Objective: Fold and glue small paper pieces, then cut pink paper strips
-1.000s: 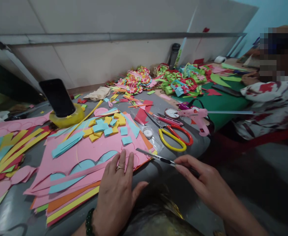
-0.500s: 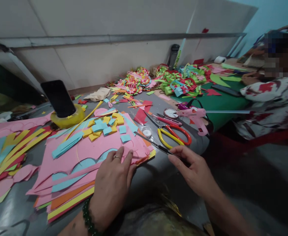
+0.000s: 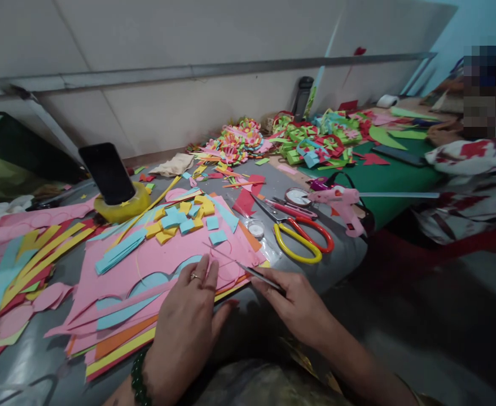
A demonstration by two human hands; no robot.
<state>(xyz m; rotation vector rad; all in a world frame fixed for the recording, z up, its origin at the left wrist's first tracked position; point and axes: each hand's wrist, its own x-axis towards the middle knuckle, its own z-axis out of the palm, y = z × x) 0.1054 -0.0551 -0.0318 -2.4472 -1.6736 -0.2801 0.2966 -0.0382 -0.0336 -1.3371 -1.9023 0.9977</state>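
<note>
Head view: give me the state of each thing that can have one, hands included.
Left hand: flat, pressing on the pink paper sheet.
Right hand: closed on a thin metal craft knife, tip over the pink sheet.
Yellow-and-red-handled scissors: lying closed on the grey table.
Black smartphone: screen dark, propped upright in a yellow tape roll.
Pink glue gun: lying on the table, unheld.

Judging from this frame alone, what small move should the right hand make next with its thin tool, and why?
Probably draw the thin tool along the pink sheet. The right hand holds it with the tip over the sheet, and the left hand presses the sheet flat beside it.
</note>
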